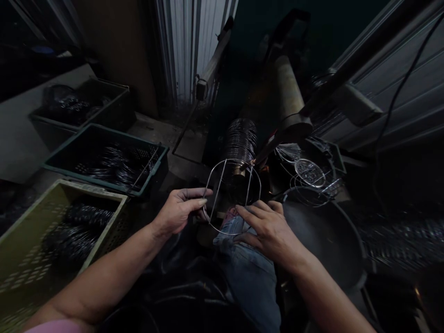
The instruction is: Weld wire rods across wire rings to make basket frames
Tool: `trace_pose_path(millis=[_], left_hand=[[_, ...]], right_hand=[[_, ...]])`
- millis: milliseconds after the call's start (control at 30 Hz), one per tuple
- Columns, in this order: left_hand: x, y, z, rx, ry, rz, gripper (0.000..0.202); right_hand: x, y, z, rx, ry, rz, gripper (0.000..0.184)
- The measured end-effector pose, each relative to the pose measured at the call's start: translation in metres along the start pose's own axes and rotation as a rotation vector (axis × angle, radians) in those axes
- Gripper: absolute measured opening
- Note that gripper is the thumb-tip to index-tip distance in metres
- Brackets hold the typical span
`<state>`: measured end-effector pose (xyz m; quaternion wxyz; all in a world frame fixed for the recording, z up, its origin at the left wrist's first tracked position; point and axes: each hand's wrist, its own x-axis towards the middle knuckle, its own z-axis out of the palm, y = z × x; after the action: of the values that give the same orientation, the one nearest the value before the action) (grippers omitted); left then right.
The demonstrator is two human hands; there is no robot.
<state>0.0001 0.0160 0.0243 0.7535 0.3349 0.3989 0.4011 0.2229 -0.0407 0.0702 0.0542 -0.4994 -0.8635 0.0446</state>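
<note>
I hold a round wire frame [231, 196], a ring crossed by two straight wires, upright over my knee. My left hand [180, 210] pinches its left rim between thumb and fingers. My right hand [268, 226] grips its lower right rim, fingers curled, resting on my jeans-clad knee [248, 273]. The frame's top touches the tip of a welding machine arm [277, 138]. Behind it a stack of wire rings [240, 138] hangs on a horizontal spindle.
A yellow-green crate [41, 259] with dark wire bundles stands at lower left. A green crate [104, 157] and a darker one [79, 106] lie beyond it. Finished wire frames [308, 173] pile at the right, above a dark round tub [329, 240].
</note>
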Motion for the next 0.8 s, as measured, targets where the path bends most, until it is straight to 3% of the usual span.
trace_pose_path(millis=[233, 500, 667, 800], left_hand=[[0.004, 0.005, 0.008, -0.029, 0.012, -0.016, 0.031], [-0.002, 0.011, 0.017, -0.055, 0.014, -0.039, 0.031], [-0.002, 0.008, 0.013, -0.131, -0.002, -0.070, 0.031], [-0.001, -0.006, 0.005, -0.247, 0.000, -0.071, 0.039]], right_hand=[[0.004, 0.009, -0.010, 0.026, -0.040, -0.006, 0.052], [0.005, 0.013, -0.019, 0.026, -0.054, -0.032, 0.045], [0.000, -0.003, -0.043, -0.114, -0.080, -0.036, 0.036], [0.037, -0.025, -0.059, -0.239, 0.019, -0.060, 0.027]])
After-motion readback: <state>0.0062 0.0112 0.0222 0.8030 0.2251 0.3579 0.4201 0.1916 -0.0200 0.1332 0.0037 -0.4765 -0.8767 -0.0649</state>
